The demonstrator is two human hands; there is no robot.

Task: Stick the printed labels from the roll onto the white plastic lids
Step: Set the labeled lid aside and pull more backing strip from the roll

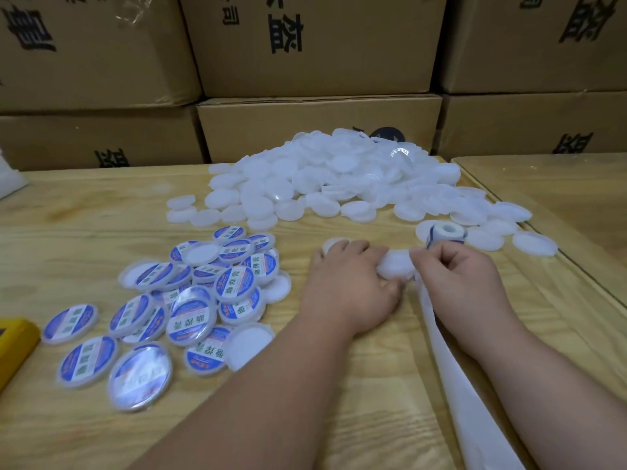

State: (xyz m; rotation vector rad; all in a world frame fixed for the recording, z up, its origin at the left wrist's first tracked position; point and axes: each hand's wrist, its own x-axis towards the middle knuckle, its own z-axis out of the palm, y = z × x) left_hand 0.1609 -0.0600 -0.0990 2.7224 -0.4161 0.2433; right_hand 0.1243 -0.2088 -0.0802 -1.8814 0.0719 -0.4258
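Note:
A big heap of plain white plastic lids (325, 178) covers the back middle of the wooden table (101, 225). Lids with blue printed labels (190, 300) lie in a loose pile at the left. My left hand (353, 283) grips one white lid (395, 264) near the table's middle. My right hand (464, 276) pinches at that lid's right edge, over the white backing strip (451, 368) that runs toward me. The label roll (448, 232) stands just behind my right hand. Whether a label is between my fingers is hidden.
Stacked cardboard boxes (315, 123) wall off the back of the table. A yellow object (13, 347) lies at the left edge. A second table (559, 191) adjoins on the right, with a seam between.

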